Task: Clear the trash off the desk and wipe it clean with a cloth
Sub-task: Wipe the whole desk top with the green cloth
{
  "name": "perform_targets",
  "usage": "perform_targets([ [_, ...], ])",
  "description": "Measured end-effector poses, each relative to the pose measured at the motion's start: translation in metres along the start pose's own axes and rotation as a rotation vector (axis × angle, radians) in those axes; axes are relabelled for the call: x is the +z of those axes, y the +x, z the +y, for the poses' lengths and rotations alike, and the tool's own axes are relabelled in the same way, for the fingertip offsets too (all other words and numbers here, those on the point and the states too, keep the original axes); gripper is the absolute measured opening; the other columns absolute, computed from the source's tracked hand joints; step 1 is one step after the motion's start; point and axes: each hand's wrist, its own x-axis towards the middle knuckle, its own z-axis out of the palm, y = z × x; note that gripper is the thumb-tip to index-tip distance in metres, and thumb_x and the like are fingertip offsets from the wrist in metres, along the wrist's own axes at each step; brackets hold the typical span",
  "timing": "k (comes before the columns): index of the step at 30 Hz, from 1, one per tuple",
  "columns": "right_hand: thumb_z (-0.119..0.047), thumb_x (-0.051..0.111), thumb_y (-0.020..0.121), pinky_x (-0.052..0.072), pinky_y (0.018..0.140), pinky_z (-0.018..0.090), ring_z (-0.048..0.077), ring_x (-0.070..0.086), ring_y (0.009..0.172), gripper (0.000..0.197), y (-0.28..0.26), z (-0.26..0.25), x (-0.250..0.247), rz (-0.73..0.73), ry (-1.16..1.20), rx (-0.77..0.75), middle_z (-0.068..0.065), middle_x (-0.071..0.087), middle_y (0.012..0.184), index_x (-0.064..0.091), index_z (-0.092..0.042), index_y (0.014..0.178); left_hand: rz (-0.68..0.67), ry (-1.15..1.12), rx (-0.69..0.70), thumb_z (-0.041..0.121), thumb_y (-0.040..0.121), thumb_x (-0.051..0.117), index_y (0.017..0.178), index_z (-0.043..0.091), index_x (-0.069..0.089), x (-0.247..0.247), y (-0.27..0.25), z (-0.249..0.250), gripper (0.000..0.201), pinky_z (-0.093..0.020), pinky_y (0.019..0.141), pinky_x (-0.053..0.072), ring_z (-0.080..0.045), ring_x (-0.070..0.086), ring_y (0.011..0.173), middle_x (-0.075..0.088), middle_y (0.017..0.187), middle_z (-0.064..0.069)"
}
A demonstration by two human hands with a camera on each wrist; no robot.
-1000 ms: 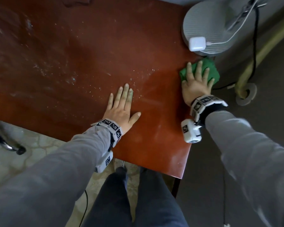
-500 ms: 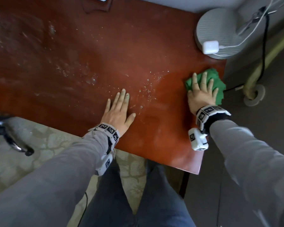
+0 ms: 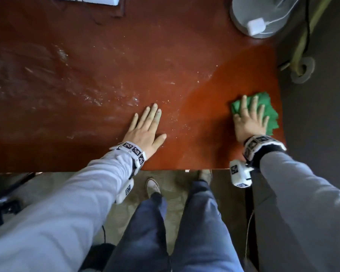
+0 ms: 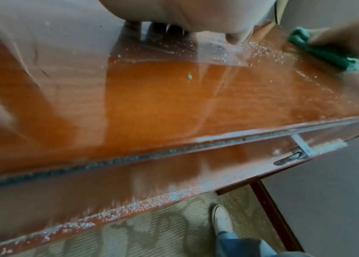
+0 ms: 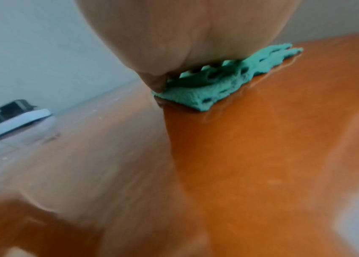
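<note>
A green cloth (image 3: 267, 107) lies flat on the reddish wooden desk (image 3: 214, 107) near its right edge. My right hand (image 3: 249, 118) presses down on the cloth with straight, spread fingers. The right wrist view shows the cloth (image 5: 215, 88) squashed under the palm. My left hand (image 3: 147, 126) rests flat on the desk near the front edge, fingers straight, holding nothing. White specks and dusty smears (image 3: 94, 99) cover the desk left of centre; specks (image 4: 259, 52) also show in the left wrist view, with the cloth (image 4: 319, 50) beyond them.
A round grey lamp base (image 3: 257, 18) with a white charger (image 3: 255, 27) on it stands at the desk's far right corner. A white device (image 3: 98, 0) sits at the back edge. The desk's front edge (image 3: 185, 169) runs just behind my wrists.
My right hand has slid the green cloth toward me along the desk's right edge, away from the lamp base. The left hand stays flat in place.
</note>
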Motion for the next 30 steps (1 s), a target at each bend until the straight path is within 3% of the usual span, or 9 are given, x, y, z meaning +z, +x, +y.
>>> perform_targets([
  [3,-0.036,0.031,0.101,-0.001,0.119,0.057,0.033,-0.007,0.150,0.066,-0.011,-0.002,0.008,0.024,0.061,0.154,0.001,-0.012,0.164,-0.004,-0.033,0.156,0.004,-0.029,0.011,0.054,0.100,0.020,0.156,0.020,-0.015,0.002,0.002,-0.002,0.074,-0.044,0.123,-0.007,-0.012,-0.020,0.149,-0.028,0.160,0.006],
  [5,-0.038,0.031,0.099,-0.002,0.118,0.058,0.034,-0.008,0.150,0.068,-0.024,-0.034,0.022,0.046,0.044,0.130,0.003,-0.014,0.163,-0.006,-0.030,0.156,0.007,-0.036,0.014,0.052,0.100,0.022,0.156,0.020,-0.014,0.004,0.002,-0.003,0.075,-0.044,0.122,-0.007,-0.012,-0.020,0.149,-0.028,0.161,0.006],
  [9,-0.041,0.029,0.099,-0.006,0.117,0.055,0.033,-0.012,0.149,0.069,-0.074,-0.094,0.059,-0.028,-0.106,-0.267,0.002,-0.017,0.163,-0.010,-0.031,0.155,0.051,-0.049,0.024,0.047,0.097,0.031,0.158,0.019,-0.008,0.008,0.001,-0.003,0.077,-0.045,0.123,-0.003,-0.012,-0.015,0.151,-0.021,0.163,0.006],
  [12,-0.040,0.030,0.100,-0.002,0.120,0.052,0.028,-0.010,0.150,0.066,-0.077,-0.080,0.060,-0.059,-0.164,-0.459,-0.004,-0.014,0.163,-0.007,-0.035,0.155,0.059,-0.077,0.023,0.043,0.098,0.031,0.157,0.020,-0.008,0.006,0.001,-0.003,0.075,-0.045,0.123,-0.004,-0.011,-0.016,0.150,-0.021,0.162,0.008],
  [17,-0.036,0.029,0.101,-0.001,0.119,0.055,0.030,-0.009,0.150,0.064,-0.023,0.009,0.017,0.011,-0.016,-0.049,-0.002,-0.014,0.163,-0.004,-0.036,0.156,0.075,-0.107,0.003,0.039,0.099,0.031,0.158,0.020,-0.006,0.012,-0.011,0.002,0.072,-0.045,0.123,-0.004,-0.011,-0.015,0.150,-0.019,0.163,0.008],
  [21,-0.040,0.029,0.098,-0.003,0.118,0.059,0.034,-0.008,0.150,0.068,-0.015,-0.022,0.021,0.071,0.034,0.106,0.004,-0.013,0.163,-0.004,-0.030,0.156,0.074,-0.108,-0.014,0.038,0.099,0.032,0.158,0.020,-0.006,0.018,-0.026,0.004,0.072,-0.045,0.123,-0.004,-0.012,-0.017,0.150,-0.020,0.163,0.007],
  [26,-0.045,0.026,0.098,-0.003,0.118,0.059,0.034,-0.012,0.149,0.069,-0.085,-0.112,0.069,-0.043,-0.177,-0.420,0.004,-0.016,0.163,-0.007,-0.029,0.156,0.113,-0.127,-0.004,0.032,0.099,0.038,0.159,0.020,0.001,0.019,-0.029,0.001,0.071,-0.046,0.124,0.000,-0.012,-0.010,0.151,-0.012,0.165,0.007],
  [28,-0.044,0.021,0.100,-0.002,0.119,0.056,0.029,-0.015,0.149,0.064,-0.103,-0.113,0.076,-0.108,-0.233,-0.592,0.000,-0.019,0.162,-0.010,-0.032,0.155,0.119,-0.123,0.002,0.030,0.098,0.039,0.159,0.020,0.003,0.018,-0.030,0.000,0.070,-0.045,0.124,0.001,-0.012,-0.009,0.152,-0.010,0.165,0.006],
  [30,-0.042,0.022,0.102,-0.002,0.120,0.053,0.027,-0.012,0.150,0.062,-0.089,-0.085,0.067,-0.078,-0.213,-0.598,-0.003,-0.016,0.163,-0.009,-0.035,0.155,0.109,-0.123,0.001,0.029,0.099,0.037,0.159,0.020,0.002,0.017,-0.032,-0.001,0.070,-0.043,0.124,-0.001,-0.011,-0.010,0.151,-0.012,0.165,0.007],
])
